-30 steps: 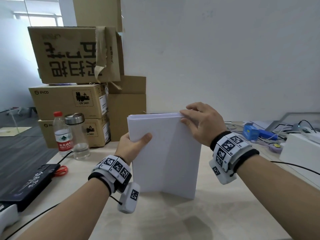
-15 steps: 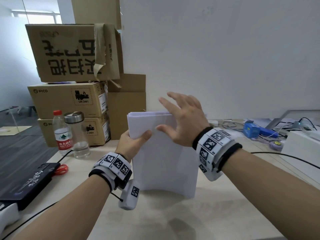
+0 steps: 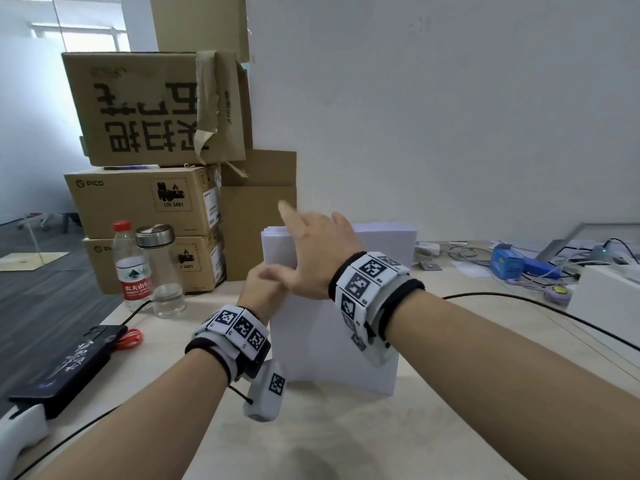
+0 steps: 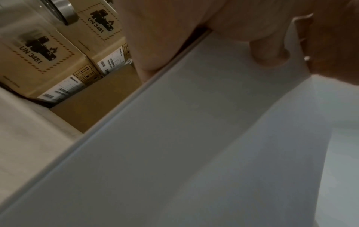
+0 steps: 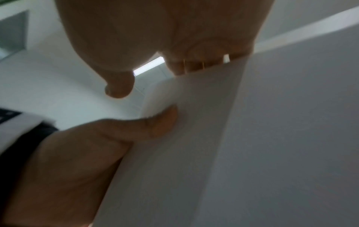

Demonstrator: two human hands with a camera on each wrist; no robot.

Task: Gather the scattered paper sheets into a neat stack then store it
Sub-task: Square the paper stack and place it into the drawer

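Observation:
A stack of white paper sheets [image 3: 311,348] stands upright on its lower edge on the light wooden table [image 3: 346,438]. My left hand [image 3: 259,289] grips its left edge, thumb [image 5: 161,122] pressed on the front face. My right hand [image 3: 304,244] is spread in front of the stack's upper left part. Its fingers [image 5: 194,66] reach over the top edge and behind the sheets, while its thumb [image 5: 118,87] hangs free of the paper. In the left wrist view the paper [image 4: 194,138] fills most of the frame, with my left thumb [image 4: 270,52] on it.
Stacked cardboard boxes [image 3: 145,199] rise at the back left, with a water bottle [image 3: 133,268] and a glass bottle [image 3: 162,268] before them. A black case [image 3: 69,362] lies at the left edge. A blue box [image 3: 509,265] and a white box [image 3: 609,299] sit right.
My right hand let go of the stack's top right corner, opened, and swept left across the front to the top left. The left hand and the stack stayed put.

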